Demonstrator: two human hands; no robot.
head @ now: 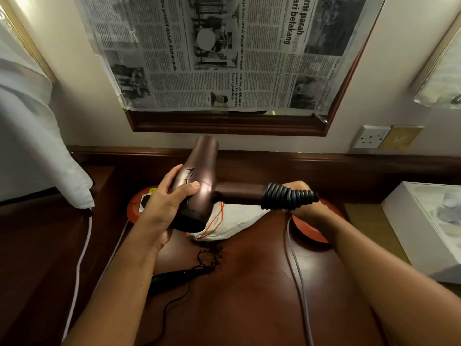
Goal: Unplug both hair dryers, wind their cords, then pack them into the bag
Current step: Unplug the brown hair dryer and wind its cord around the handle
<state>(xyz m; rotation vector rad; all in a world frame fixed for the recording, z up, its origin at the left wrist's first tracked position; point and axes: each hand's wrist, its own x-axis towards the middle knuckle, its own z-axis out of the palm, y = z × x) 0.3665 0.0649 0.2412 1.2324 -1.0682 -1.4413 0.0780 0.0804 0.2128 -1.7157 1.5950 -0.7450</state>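
Where the dark wooden bench (249, 295) lies nearest the viewer, a black hair dryer (172, 277) is seen lying flat, its thin black cord (209, 255) tangled loosely beside it. A grey cable (298, 265) is trailed across the bench on the right. Farther on, a white drawstring bag (237, 223) with orange string is laid on the bench, between two red round objects (311, 231). Above the bag, a bronze hair dryer (199, 176) is held in the air with its handle pointing right. Its body is gripped by the left hand (172, 196), fingers curled round the barrel. The handle end, wrapped in coils of black cord (287, 196), is clasped by the right hand (301, 198), fingers closed over the coils. Beyond, a wall socket (371, 137) is set in the wall on the right, and a framed panel covered with newspaper (224, 53) is mounted above the bench.
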